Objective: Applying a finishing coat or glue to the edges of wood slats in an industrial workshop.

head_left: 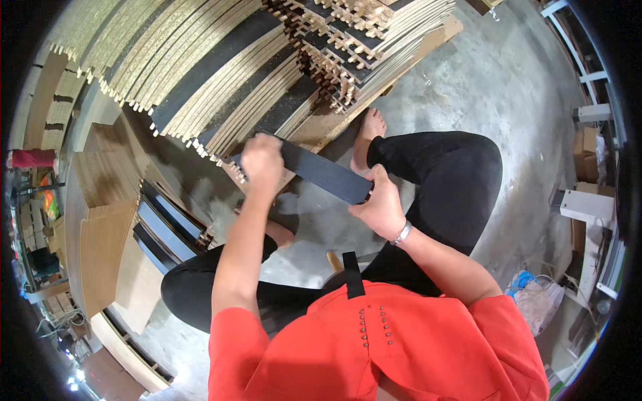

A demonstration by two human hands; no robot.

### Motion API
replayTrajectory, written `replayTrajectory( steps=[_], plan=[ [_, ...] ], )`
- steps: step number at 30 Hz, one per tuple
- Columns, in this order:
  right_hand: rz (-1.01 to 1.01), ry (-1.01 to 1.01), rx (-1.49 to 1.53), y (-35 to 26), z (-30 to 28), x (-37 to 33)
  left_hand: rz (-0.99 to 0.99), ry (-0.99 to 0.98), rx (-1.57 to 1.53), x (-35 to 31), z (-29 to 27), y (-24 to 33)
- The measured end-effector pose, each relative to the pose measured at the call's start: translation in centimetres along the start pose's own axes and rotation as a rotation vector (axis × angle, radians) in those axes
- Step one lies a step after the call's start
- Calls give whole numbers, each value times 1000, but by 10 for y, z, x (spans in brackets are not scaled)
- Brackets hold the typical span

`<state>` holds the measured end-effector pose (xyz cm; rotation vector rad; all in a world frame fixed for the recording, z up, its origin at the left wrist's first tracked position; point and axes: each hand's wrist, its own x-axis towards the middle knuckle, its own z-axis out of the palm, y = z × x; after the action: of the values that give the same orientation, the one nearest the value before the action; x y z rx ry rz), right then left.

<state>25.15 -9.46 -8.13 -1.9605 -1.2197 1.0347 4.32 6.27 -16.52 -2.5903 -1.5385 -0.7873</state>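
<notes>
Far left of the tall stack, one red roll (pixel 32 158) lay at the edge of view. Nearer to the stack stood a batch of wood-grain panels (pixel 100 227), too tightly packed to count. Between these and the sitting person, to the lower left of the stack, was a smaller group of dark-faced boards (pixel 164 220), at least three of them. The tall stack (pixel 217 70) itself held many pale-edged boards, their pegs beyond counting. Just below its front edge was the left hand (pixel 262 162), one of two at work. Its fingers were curled in over the left end of the single dark board (pixel 324 172); I could not tell whether they clasped it or only pressed there. That board slanted down and rightward, away from the stack's front. At its other end, farther from the stack, the right hand (pixel 381 206) gripped it between thumb and fingers. One metal band (pixel 402 232) circled that wrist. Well right of the stack lay one pale plastic bag (pixel 540 304).
</notes>
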Motion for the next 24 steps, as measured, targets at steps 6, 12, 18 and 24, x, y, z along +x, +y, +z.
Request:
replayTrajectory(
  steps=[6, 12, 18, 24],
  plan=[
    [-58, -17, -52, -4, 1, -4, -543, -155, 31, 1, -3, -45],
    [-273, 100, -250, 0, 1, -5, -13, -3, 22, -26, -14, 20],
    [-257, -54, -119, -17, 2, -15, -479, 40, 145, -21, -29, -38],
    [536, -380, 830, 6, 7, -15, 28, -79, -165, -35, -60, 61]
  ],
)
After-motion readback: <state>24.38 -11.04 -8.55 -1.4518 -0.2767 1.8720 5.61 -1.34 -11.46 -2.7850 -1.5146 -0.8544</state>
